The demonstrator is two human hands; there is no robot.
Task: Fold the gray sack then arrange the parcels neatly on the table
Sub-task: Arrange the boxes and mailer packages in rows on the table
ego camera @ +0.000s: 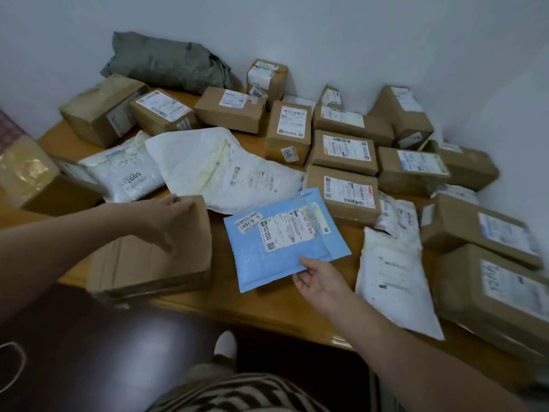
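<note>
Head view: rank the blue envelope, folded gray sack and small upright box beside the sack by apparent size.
1. blue envelope, nearest the camera, so true size unsure
2. gray sack, farther back
3. small upright box

Both forearms bare, reaching forward. Left arm enters from the left edge, angled slightly upward. Left hand (pixel 165 224) lies palm-down on a flat brown cardboard box (pixel 139 266), fingers (pixel 175 202) curled over its far edge, thumb spread back across the top face. Right arm comes in from lower right, wrist straight. Right hand (pixel 319 282) pinches the near edge of a light blue padded mailer envelope (pixel 267 263), thumb on top, remaining fingers underneath.
</note>
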